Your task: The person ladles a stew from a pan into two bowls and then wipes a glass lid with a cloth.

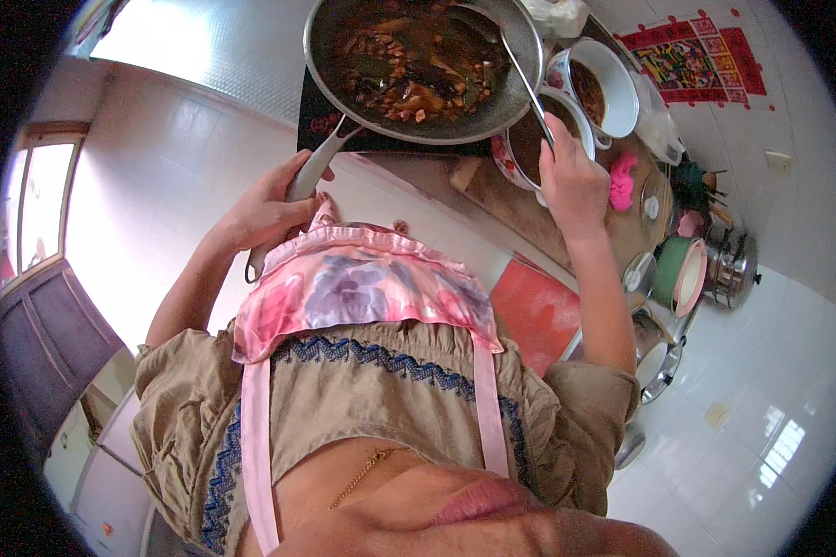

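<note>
My left hand (273, 202) is closed around the grey handle (318, 161) of a large wok. The wok (425, 134) sits over a black cooktop (311, 104) and holds dark liquid with small chopped pieces and darker chunks. In my right hand (573, 177) is the handle of a metal ladle (521, 61), whose bowl end rests in the wok at its upper right. Right beside the wok, under my right hand, stands a floral enamel pot (508, 161) with brown liquid. Behind it is a second white enamel pot (620, 104) with brown contents.
Along the right counter (529, 223) lie a bright pink cloth-like item (623, 182), a glass lid (651, 205), a green container (669, 268) and stacked steel pots (731, 271). Plastic bags (658, 118) lie by the tiled wall. A red panel (536, 313) is below the counter edge.
</note>
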